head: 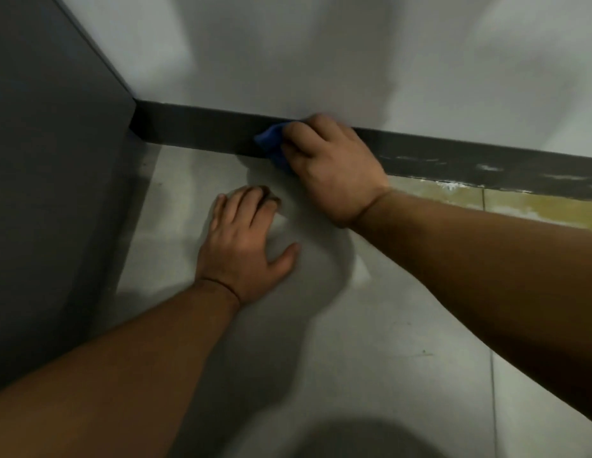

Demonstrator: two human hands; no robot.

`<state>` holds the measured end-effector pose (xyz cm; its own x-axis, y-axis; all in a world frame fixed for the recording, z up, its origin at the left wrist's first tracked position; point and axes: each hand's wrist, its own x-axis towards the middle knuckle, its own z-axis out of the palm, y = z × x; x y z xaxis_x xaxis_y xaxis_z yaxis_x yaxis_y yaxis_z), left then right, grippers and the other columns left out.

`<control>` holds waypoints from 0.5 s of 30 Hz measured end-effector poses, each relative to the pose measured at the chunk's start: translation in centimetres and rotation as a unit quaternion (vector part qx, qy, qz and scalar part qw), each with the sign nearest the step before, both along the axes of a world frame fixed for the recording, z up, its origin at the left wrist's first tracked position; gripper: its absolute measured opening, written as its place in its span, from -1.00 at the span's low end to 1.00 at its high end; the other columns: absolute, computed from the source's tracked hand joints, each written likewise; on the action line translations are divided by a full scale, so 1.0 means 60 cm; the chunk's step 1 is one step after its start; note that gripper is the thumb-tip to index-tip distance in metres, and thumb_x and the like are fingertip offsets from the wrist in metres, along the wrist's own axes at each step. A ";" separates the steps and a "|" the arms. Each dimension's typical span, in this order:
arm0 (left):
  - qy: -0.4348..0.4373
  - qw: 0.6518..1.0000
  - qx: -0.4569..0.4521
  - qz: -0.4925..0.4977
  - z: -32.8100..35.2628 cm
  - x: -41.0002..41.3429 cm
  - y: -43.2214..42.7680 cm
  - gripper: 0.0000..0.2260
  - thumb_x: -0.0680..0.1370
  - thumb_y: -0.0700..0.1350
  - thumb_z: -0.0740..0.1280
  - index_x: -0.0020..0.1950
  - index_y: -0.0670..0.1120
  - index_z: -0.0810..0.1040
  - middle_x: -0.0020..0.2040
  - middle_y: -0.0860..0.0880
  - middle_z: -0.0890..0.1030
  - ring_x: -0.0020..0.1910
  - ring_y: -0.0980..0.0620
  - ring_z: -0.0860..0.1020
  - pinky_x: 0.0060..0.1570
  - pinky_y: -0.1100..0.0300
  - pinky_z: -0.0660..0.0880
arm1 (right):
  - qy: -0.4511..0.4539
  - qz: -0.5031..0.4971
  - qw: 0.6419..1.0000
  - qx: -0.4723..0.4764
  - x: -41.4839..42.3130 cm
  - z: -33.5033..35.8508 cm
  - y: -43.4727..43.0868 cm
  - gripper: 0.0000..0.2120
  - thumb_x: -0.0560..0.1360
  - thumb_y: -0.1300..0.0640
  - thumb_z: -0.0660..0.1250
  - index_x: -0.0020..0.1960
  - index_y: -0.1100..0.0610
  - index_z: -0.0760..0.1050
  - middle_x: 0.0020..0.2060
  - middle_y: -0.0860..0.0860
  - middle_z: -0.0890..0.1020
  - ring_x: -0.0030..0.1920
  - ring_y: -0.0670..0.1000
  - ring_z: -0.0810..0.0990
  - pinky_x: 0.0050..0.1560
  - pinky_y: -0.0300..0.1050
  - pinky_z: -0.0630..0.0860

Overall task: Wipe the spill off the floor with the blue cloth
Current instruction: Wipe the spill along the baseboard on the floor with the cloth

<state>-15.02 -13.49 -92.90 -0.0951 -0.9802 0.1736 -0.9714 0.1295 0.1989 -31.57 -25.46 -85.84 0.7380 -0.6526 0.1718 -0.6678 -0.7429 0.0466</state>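
My right hand (pixel 327 170) grips the blue cloth (pixel 271 143) and presses it where the grey tiled floor (pixel 370 325) meets the dark skirting board (pixel 195 130). Only a bunched corner of the cloth shows past my fingers; the rest is hidden under the hand. My left hand (pixel 245 246) lies flat on the floor just in front, fingers spread, holding nothing. A yellowish-brown stain (pixel 519 203) runs along the floor by the skirting to the right of my right wrist. A faint wet sheen (pixel 360 269) shows on the tile between my arms.
A white wall (pixel 321 54) rises behind the skirting. A dark grey panel (pixel 50 160) closes off the left side and forms a corner with the wall. Whitish scuffs (pixel 486 168) mark the skirting at the right. A dark blurred shape (pixel 370 441) sits at the bottom edge.
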 end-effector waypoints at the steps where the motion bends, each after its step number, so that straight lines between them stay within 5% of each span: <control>1: 0.001 1.000 0.002 -0.002 0.000 0.001 0.000 -0.39 0.51 0.31 0.30 0.40 -0.08 0.52 0.44 -0.16 0.49 0.46 -0.22 0.42 0.49 -0.24 0.24 | 0.008 -0.004 1.000 0.015 -0.001 0.000 -0.006 -0.57 0.72 0.06 -0.01 0.47 0.20 0.42 0.40 0.14 0.48 0.29 0.23 0.48 0.30 0.09 0.38; 3: 0.008 1.000 0.015 -0.004 0.006 0.003 0.000 -0.38 0.51 0.31 0.29 0.42 -0.08 0.50 0.44 -0.14 0.48 0.47 -0.20 0.40 0.50 -0.25 0.23 | 0.037 -0.012 0.999 0.027 -0.031 -0.004 -0.011 -0.55 0.73 0.04 -0.05 0.51 0.16 0.37 0.44 0.13 0.44 0.31 0.22 0.46 0.32 0.07 0.35; 7: 0.023 0.998 0.050 -0.003 0.012 0.001 -0.003 -0.36 0.50 0.31 0.28 0.45 -0.05 0.44 0.48 -0.11 0.43 0.50 -0.16 0.35 0.54 -0.24 0.19 | -0.003 -0.009 1.000 -0.028 -0.129 -0.011 -0.005 -0.72 0.66 0.19 0.23 0.25 0.31 0.59 0.23 0.22 0.61 0.06 0.32 0.58 -0.03 0.17 0.51; 15: 0.021 0.996 0.084 -0.010 0.016 -0.003 -0.004 -0.33 0.49 0.32 0.25 0.48 -0.05 0.40 0.49 -0.11 0.38 0.51 -0.17 0.31 0.57 -0.23 0.16 | 0.021 -0.175 0.982 0.069 -0.209 -0.013 0.036 -0.64 0.62 0.18 0.18 0.36 0.18 0.56 0.31 0.14 0.52 0.25 0.25 0.43 0.22 0.16 0.47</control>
